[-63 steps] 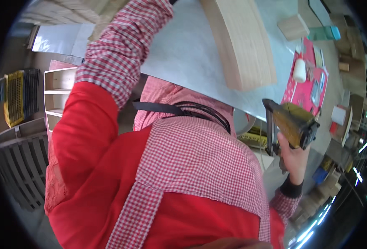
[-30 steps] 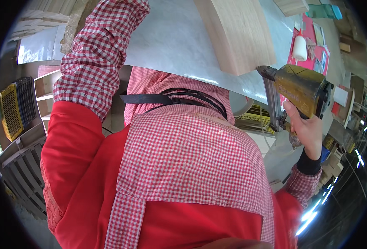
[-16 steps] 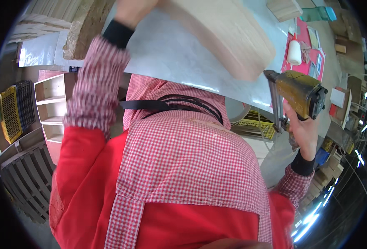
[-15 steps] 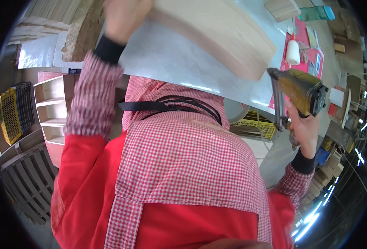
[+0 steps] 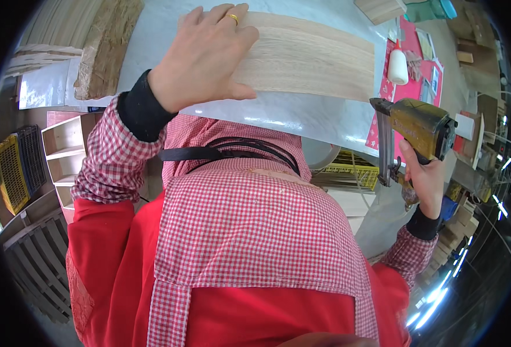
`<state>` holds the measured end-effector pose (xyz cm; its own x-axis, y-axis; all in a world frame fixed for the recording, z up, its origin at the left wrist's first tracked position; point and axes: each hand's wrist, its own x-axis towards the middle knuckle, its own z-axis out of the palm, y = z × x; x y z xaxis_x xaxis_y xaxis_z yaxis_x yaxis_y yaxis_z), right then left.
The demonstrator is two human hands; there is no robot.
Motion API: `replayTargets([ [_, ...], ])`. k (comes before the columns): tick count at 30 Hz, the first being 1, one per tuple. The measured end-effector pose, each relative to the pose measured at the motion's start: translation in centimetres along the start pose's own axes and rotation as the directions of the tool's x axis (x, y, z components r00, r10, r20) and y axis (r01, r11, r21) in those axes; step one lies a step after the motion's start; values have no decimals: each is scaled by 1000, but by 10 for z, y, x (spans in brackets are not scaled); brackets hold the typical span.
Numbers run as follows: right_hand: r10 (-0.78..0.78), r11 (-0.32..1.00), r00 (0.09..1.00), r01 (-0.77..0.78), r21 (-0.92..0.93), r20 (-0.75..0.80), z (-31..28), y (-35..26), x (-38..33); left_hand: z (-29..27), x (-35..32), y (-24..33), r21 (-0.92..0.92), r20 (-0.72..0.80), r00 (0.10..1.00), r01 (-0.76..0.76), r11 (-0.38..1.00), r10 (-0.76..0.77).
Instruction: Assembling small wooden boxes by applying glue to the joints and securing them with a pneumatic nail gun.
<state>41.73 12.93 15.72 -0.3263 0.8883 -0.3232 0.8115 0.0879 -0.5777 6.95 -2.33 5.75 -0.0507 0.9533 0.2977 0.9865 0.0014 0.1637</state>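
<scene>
A pale wooden board [image 5: 310, 55] lies on the light marbled tabletop, its right end just beyond the tip of the nail gun. My left hand [image 5: 206, 55], wearing a gold ring, spans the board's left end. Its fingers reach over the far edge and the thumb is at the near side. On the right, my right hand [image 5: 424, 173] is wrapped round the handle of a yellow and black nail gun [image 5: 414, 124], whose nose is beside the board's near right corner without plainly touching it.
A white glue bottle [image 5: 398, 66] lies on a pink sheet [image 5: 408, 40] at the right. A wood block [image 5: 381, 8] and a teal bottle [image 5: 432, 10] are farther back. Stacked boards [image 5: 108, 49] occupy the left side. A shelved wooden box [image 5: 64, 147] stands below left.
The board has turned from a slant with its side face showing to nearly level across the table. My left hand has come nearer and rests over it. The nail gun has barely moved.
</scene>
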Motion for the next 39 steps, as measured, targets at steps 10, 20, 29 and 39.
replayTargets([
  [10,116,993,993,-116,8,-17,7,1,-6,22,10,2,-16,-60,994,-90,996,89],
  [20,61,998,992,-59,19,-113,27,0,-22,46,16,-13,111,-609,714,-353,929,344],
  [29,-209,975,978,209,-80,17,40,-9,-19,5,37,38,-217,69,997,-3,976,19],
  [39,189,981,980,-187,-46,63,40,-31,-26,1,42,42,-193,137,990,19,981,8],
])
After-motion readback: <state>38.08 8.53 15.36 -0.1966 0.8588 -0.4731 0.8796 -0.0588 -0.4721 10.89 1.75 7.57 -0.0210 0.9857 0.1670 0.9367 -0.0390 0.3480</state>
